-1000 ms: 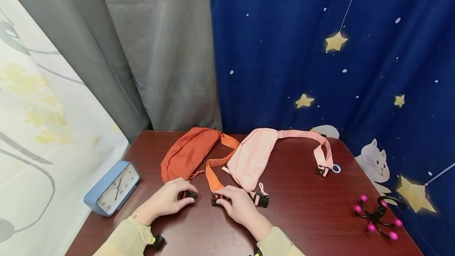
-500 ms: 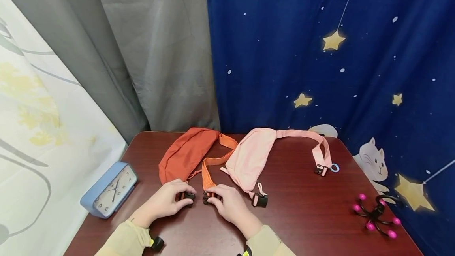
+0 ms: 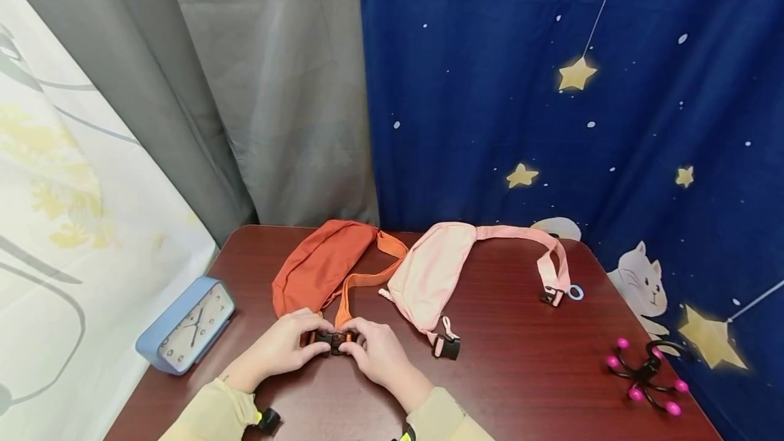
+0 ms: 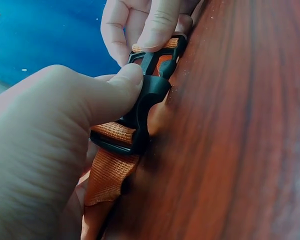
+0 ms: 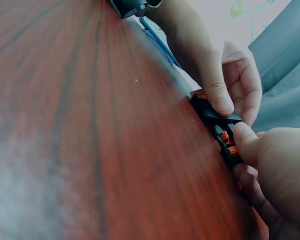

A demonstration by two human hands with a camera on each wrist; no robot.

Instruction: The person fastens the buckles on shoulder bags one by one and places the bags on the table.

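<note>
My left hand (image 3: 277,351) pinches the black socket half of a side-release buckle (image 4: 149,102), threaded with orange webbing. Facing it, my right hand (image 3: 381,359) pinches the pronged half (image 4: 166,67) between thumb and fingers. In the left wrist view the prongs meet the socket's mouth and seem partly inside; part of their length still shows. Behind the hands lies a rust-red waist bag (image 3: 324,267), its orange strap (image 3: 367,279) curving to the buckle. A pink waist bag (image 3: 431,274) lies to its right.
A blue alarm clock (image 3: 186,325) stands at the table's left. The pink bag's black buckle socket (image 3: 446,347) lies right of my right hand, its other buckle half (image 3: 551,296) farther right by a blue ring (image 3: 576,292). A black massager with pink tips (image 3: 646,369) stands at the right.
My right hand has moved left with the pronged half, pulling the orange strap along, until it meets the socket. My left hand has stayed nearly in place.
</note>
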